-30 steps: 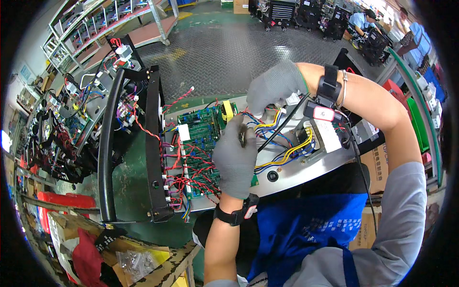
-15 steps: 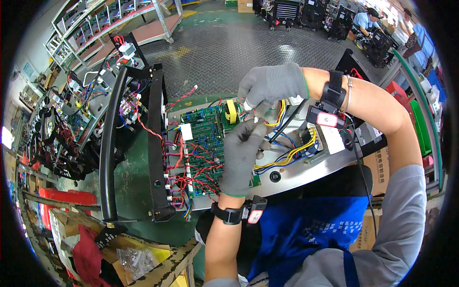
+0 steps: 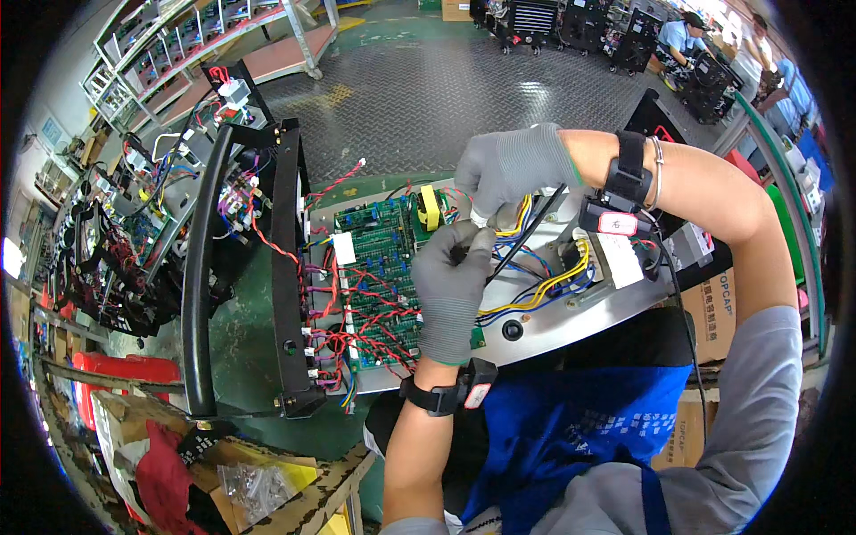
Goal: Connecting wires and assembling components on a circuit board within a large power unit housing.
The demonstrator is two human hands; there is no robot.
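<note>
My right hand, in a grey knit glove, reaches in over a metal chassis plate with its fingers pinched together. Just below it my left hand, gloved alike, is closed too, and the two sets of fingertips meet around a small white connector. Any wires running from it are mostly hidden by the gloves. Beside my left hand lies a green circuit board with twisted red-black wires along its edge. A yellow-wrapped transformer stands near the fingertips. Yellow and blue cables run to the right.
A black frame with a tubular handle rises at the plate's left end. Further left sits another wired unit. An open cardboard box holds bagged small parts at lower left. Shelving stands behind; people work at far right.
My right hand has moved slightly right and down, and its fingertips have closed in on those of my left hand. The left hand has stayed nearly in place.
</note>
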